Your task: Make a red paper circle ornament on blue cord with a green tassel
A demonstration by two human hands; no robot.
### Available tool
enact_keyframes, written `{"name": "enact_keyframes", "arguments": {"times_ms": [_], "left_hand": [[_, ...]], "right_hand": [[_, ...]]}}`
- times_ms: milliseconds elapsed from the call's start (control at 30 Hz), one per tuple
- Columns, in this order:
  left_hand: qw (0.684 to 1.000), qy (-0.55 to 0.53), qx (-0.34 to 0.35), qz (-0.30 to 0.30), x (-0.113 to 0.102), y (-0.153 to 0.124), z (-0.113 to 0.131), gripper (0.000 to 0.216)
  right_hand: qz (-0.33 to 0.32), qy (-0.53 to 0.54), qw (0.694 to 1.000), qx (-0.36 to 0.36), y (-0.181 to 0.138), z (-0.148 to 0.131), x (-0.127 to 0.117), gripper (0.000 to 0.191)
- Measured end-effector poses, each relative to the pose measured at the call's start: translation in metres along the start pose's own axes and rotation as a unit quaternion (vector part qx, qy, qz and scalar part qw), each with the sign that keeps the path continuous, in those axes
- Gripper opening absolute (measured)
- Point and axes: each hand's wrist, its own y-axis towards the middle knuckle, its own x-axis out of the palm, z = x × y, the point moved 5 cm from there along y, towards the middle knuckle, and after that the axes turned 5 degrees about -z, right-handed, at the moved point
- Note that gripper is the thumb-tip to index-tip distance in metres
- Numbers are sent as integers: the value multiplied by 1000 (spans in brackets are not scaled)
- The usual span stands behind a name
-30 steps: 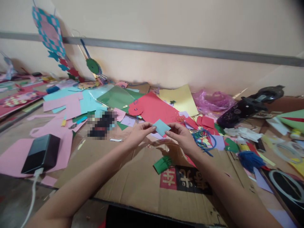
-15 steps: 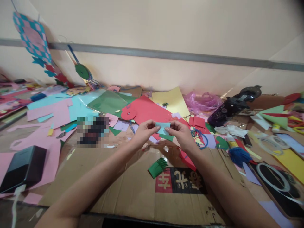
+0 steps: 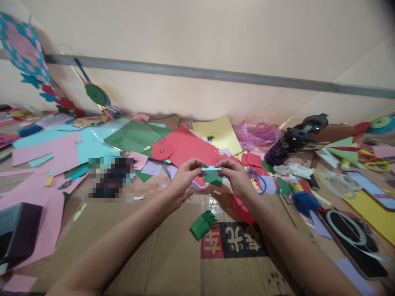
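Observation:
A small piece of light blue paper (image 3: 211,169) is stretched between my two hands, above the far edge of a flattened cardboard sheet (image 3: 148,250). It shows as a narrow strip. My left hand (image 3: 189,174) pinches its left end, and my right hand (image 3: 235,174) pinches the right end. Below them on the cardboard lies a green fringed paper piece (image 3: 203,225). Close to my right wrist is a red paper piece (image 3: 242,209), partly behind the forearm.
Coloured paper sheets spread behind my hands, among them a red sheet (image 3: 187,146) and a yellow sheet (image 3: 220,133). On the right are a dark bottle (image 3: 288,144), blue yarn (image 3: 305,202) and a phone (image 3: 372,189). A black box (image 3: 21,230) stands at left.
The light blue paper showed a broader face before and now appears as a thin strip between my fingers. Both hands keep their pinch. The view has turned slightly to the right.

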Motion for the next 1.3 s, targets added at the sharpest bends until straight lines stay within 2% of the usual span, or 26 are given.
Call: {"name": "enact_keyframes", "arguments": {"times_ms": [233,400,567,900,1167,1300], "left_hand": [[1000,-12,-14,-6,-2,0,-5,13],[1000,-11,-8,-6,-2,1,-9,20],[1000,-5,-5,7,-3,2,-14,13],[1000,-8,9,12,0,-1,-3,11],[1000,11,-17,-2,-4,0,-4,13],[1000,22,-5,6,-3,0,-2,17]], "right_hand": [[-3,29,1000,5,0,1,1,8],[-10,3,1000,3,-2,-1,2,9],[-9,6,1000,8,-3,3,3,16],[0,3,1000,-9,-2,1,3,8],[-13,-86,994,-73,-5,-10,2,5],[-18,-130,986,-99,-5,-11,2,7]]}}
